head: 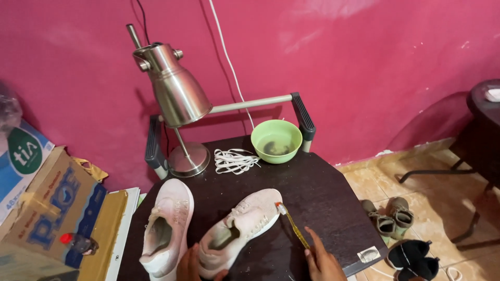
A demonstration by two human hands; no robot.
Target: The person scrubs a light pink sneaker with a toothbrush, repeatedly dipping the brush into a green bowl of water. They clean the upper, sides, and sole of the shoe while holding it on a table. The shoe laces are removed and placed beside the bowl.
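Note:
Two pale pink sneakers without laces lie on a dark stool top. My left hand rests at the heel of the right-hand sneaker, holding it. The other sneaker lies just left of it, untouched. My right hand grips a yellow toothbrush, whose bristle head touches the toe of the right-hand sneaker. Only the fingers of both hands show at the bottom edge.
A metal desk lamp, a bundle of white laces and a green bowl of murky water stand at the back. Cardboard boxes sit left. Small shoes lie on the tiled floor right, near a dark table.

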